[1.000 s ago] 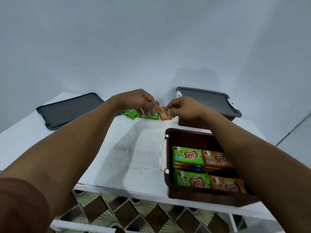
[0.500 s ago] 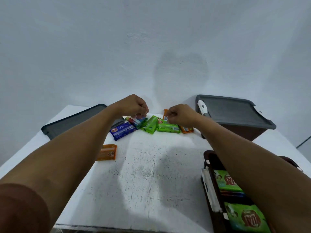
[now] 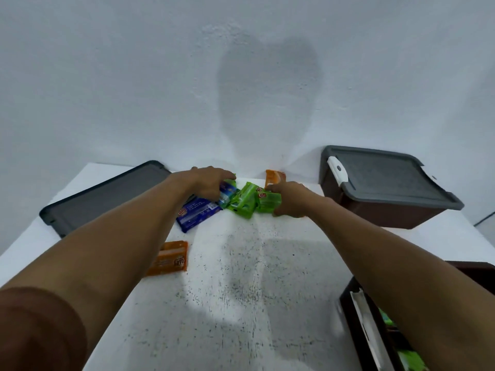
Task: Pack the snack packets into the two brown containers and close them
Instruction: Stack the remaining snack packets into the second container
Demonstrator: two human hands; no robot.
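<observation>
The left hand (image 3: pixel 211 183) lies palm down on a small blue packet (image 3: pixel 227 192), well left of the closed brown container (image 3: pixel 388 210); whether it grasps the packet cannot be told. The right hand (image 3: pixel 290 200), near that container's left side, pinches a green packet (image 3: pixel 269 203) at its fingertips. Both forearms stretch straight forward. The open brown container (image 3: pixel 345 301) sits nearer the person than the closed one.

wall (image 3: pixel 107 76): plain white, shadowed | table (image 3: pixel 227 303): white, speckled | light: bright patch
</observation>
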